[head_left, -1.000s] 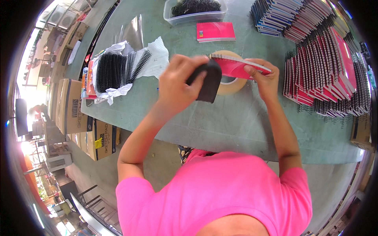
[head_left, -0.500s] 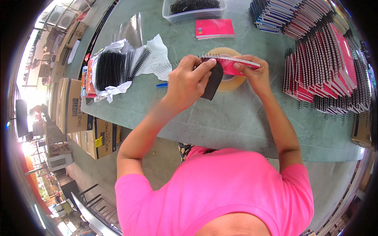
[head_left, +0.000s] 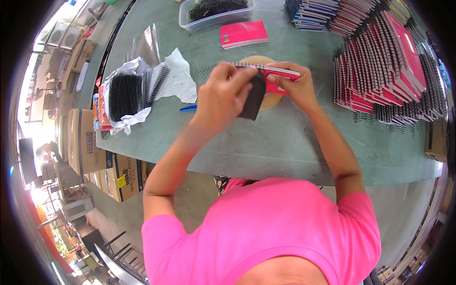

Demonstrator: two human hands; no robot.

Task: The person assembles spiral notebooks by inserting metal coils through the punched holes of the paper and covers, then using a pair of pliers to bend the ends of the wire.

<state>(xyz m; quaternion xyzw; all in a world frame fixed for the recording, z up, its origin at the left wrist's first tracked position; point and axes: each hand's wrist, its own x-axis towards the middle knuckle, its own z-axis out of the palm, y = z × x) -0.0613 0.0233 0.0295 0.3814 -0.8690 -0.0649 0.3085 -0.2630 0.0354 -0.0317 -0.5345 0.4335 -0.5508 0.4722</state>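
A red-covered notebook point(head_left: 280, 74) is held edge-up above the table, with its white page edges showing. My right hand point(head_left: 295, 85) grips its right end, thumb on the cover. At the other end my left hand point(head_left: 224, 92) is closed on a dark, round-ended flexible flap point(head_left: 254, 97), pressed near the notebook's edge. A thin spiral coil runs along that edge and trails faintly to the left of the fingers; part of it is hidden by my left hand. Behind the notebook lies a roll of yellowish tape point(head_left: 270, 103), partly covered.
Black coils point(head_left: 126, 97) lie on crumpled white paper point(head_left: 178, 80) at the left, near a blue pen point(head_left: 188, 108). A clear plastic tub point(head_left: 216, 23) holds more coils; a pink-red notebook point(head_left: 243, 34) lies before it. Stacked spiral notebooks point(head_left: 375, 66) fill the right. Cartons point(head_left: 88, 142) stand beyond the table's left edge.
The view has shifted, so the table things sit a little differently in the picture. My left hand, slightly blurred, has moved a little along the notebook's edge; both hands keep hold.
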